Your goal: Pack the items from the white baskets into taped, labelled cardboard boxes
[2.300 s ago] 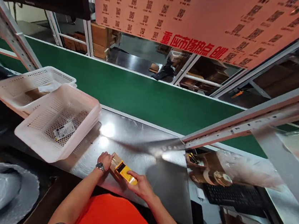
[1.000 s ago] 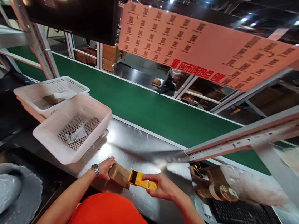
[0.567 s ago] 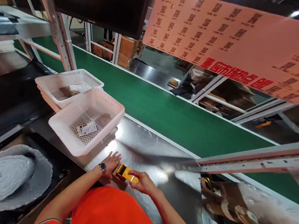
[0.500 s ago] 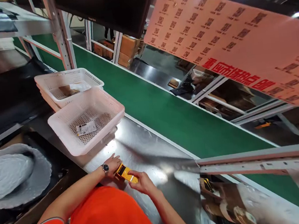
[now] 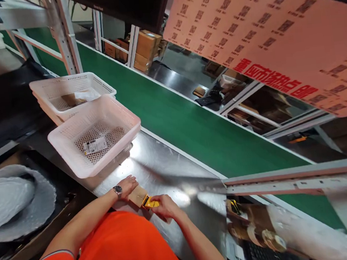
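One flattened left hand [image 5: 128, 186] braces a cardboard box [image 5: 136, 195] on a metal bench [image 5: 203, 226], the right hand [image 5: 165, 207] clasping a yellow tool [image 5: 151, 202]; the box looks light, stiff, best held by its sides

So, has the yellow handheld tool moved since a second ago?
Yes: the yellow handheld tool has shifted left, farther from the left end of the long pale metal beam.

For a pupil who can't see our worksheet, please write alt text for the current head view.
A person's left hand touches a small brown box on a metal table while the right hand grips a yellow tool at the box's end. White baskets stand to the left near a green conveyor belt.
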A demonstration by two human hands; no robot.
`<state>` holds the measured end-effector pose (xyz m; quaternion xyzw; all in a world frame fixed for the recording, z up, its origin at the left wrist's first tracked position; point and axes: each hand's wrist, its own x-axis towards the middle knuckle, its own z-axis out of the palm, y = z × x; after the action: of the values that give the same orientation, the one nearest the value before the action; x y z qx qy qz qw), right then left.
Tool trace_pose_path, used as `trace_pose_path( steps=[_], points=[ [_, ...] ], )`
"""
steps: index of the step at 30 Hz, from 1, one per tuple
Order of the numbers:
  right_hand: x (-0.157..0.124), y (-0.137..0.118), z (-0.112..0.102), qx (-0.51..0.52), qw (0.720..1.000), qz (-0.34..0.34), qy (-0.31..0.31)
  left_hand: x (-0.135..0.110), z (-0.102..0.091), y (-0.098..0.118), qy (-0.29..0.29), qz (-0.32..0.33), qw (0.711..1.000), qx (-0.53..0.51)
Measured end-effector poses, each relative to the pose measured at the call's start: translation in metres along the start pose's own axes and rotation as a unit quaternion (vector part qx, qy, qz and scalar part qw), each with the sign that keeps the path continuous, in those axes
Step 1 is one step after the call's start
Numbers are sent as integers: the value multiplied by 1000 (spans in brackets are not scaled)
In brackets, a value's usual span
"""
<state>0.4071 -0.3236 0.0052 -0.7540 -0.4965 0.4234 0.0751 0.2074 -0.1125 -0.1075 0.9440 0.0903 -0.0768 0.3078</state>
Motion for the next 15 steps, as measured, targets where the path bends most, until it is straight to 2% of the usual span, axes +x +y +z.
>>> trace_pose_path(
  steps=[2,4,7,9,12,15],
  points=[
    [5,3,2,32,998,49,12,-2,-4,1,3,-4,1000,-1],
    [-2,13,-3,37,996,71,46,-5,-7,3,18,-11,1000,-20],
    [-24,39,-17,4,987,87,135,-11,-12,7,64,-24,996,-64],
    [-35,58,-22,-25,973,121,195,-13,-14,11,102,-42,989,-96],
    [-35,81,-17,-33,949,180,258,-13,-19,19,156,-60,973,-160],
    [-25,88,-5,-3,930,205,304,-12,-22,28,191,-44,959,-205]
  ],
)
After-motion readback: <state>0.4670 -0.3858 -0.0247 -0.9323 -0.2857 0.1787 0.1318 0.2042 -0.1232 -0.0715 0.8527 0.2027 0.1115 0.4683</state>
